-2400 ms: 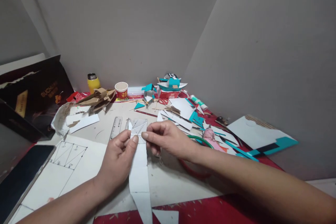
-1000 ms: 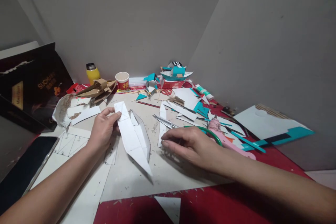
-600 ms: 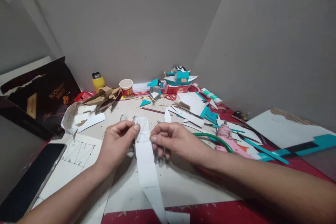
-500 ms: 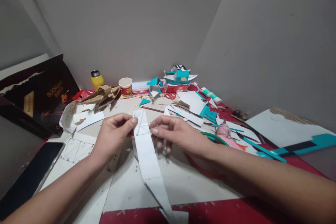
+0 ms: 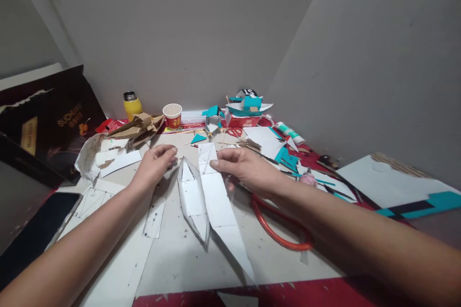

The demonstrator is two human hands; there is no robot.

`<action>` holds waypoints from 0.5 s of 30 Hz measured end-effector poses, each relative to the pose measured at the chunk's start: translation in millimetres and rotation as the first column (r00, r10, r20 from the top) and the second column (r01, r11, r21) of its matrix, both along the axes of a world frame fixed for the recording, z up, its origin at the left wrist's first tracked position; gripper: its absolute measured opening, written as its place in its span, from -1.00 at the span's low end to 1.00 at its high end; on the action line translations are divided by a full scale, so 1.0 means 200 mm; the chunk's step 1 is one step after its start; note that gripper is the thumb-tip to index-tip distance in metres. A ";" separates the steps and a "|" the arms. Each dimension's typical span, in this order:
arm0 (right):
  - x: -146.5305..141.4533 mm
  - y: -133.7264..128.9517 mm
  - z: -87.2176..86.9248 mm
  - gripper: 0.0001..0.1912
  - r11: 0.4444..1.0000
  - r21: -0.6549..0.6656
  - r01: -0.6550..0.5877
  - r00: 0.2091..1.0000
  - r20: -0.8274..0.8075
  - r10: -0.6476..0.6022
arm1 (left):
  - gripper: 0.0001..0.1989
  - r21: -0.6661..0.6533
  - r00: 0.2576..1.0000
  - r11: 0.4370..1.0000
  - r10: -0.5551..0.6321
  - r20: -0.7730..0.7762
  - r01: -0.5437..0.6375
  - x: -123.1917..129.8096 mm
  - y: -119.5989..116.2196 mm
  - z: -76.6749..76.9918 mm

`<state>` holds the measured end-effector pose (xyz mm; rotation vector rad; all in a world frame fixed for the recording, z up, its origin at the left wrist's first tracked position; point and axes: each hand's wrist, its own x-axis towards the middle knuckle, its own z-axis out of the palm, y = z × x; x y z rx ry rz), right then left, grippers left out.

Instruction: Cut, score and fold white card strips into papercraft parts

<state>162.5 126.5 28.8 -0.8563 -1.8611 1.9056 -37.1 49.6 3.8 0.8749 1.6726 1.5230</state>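
Note:
My right hand (image 5: 245,168) pinches the upper part of a long white paper strip (image 5: 219,199) between thumb and fingers. The strip is creased, has pencil lines near its top and tapers toward the front edge of the work surface. My left hand (image 5: 154,165) is off the strip, its thumb and fingers close together; whether anything small is between them cannot be made out. A narrow white paper boat shape (image 5: 192,196), pointed at both ends, lies between my hands, just left of the strip.
Behind stand a paper cup (image 5: 172,117), a yellow bottle (image 5: 132,104) and a teal paper boat (image 5: 248,105). Brown cardboard pieces (image 5: 139,128) lie at the back left. An orange-red ring handle (image 5: 277,237) is under my right forearm. A dark phone (image 5: 39,235) lies left.
My left hand has let go of the strip and moved left. The strip has shifted right in my right hand, so the white boat shape now shows beside it.

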 end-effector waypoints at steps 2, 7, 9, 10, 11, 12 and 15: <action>-0.02 0.00 0.00 -0.80 1.000 0.018 0.017 1.000 0.000 -0.017 | -0.66 -0.033 0.998 0.998 -0.043 0.045 0.045 0.00 0.01 -0.05; -0.07 0.03 0.00 -0.73 0.995 0.052 0.087 0.994 -0.068 -0.083 | -0.58 -0.039 0.990 0.992 -0.114 0.082 0.118 0.04 -0.01 -0.09; -0.09 0.05 -0.02 -0.72 0.992 0.069 0.108 0.992 -0.069 -0.103 | -0.54 -0.042 0.990 0.991 -0.128 0.066 0.131 0.04 -0.01 -0.10; -0.10 0.06 -0.03 -0.71 0.991 0.071 0.115 0.992 -0.057 -0.111 | -0.52 -0.045 0.989 0.989 -0.139 0.052 0.142 0.04 -0.01 -0.11; -0.11 0.06 -0.04 -0.71 0.990 0.069 0.120 0.992 -0.042 -0.118 | -0.50 -0.049 0.987 0.986 -0.155 0.036 0.157 0.03 -0.01 -0.11; -0.12 0.06 -0.06 -0.71 0.991 0.062 0.122 0.992 -0.026 -0.121 | -0.49 -0.053 0.984 0.983 -0.174 0.021 0.175 0.03 -0.01 -0.12; -0.15 0.06 -0.09 -0.73 0.993 0.044 0.110 0.994 0.013 -0.111 | -0.51 -0.052 0.977 0.975 -0.214 0.014 0.215 0.03 -0.01 -0.12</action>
